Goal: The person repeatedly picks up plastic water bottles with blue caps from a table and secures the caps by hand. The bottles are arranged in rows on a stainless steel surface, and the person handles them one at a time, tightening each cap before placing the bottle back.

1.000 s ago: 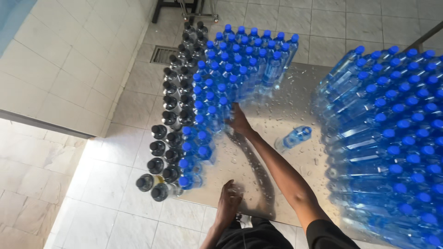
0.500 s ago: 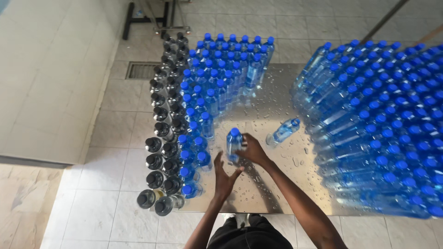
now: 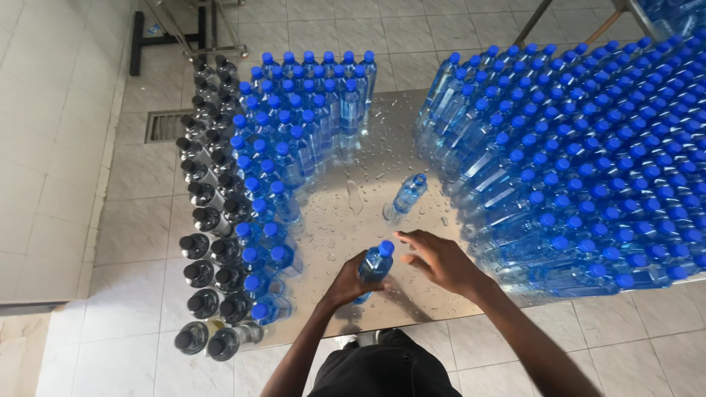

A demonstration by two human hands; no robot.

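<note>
So the left hand (image 3: 344,283) is wrapped around a blue-capped bottle (image 3: 373,266), and the right hand (image 3: 441,261) hovers just beside it, fingers loosely spread, holding nothing.

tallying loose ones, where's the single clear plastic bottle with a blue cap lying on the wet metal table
In the head view the lying clear plastic bottle rests mid-table, apart from the hands, between the standing blue-capped bottles on the left and the stacked bottle pile on the right.

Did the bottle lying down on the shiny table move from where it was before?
No. The lying bottle stays on the wet metal table, beside the big stack of bottles, as before; only the camera view shifts.
</note>
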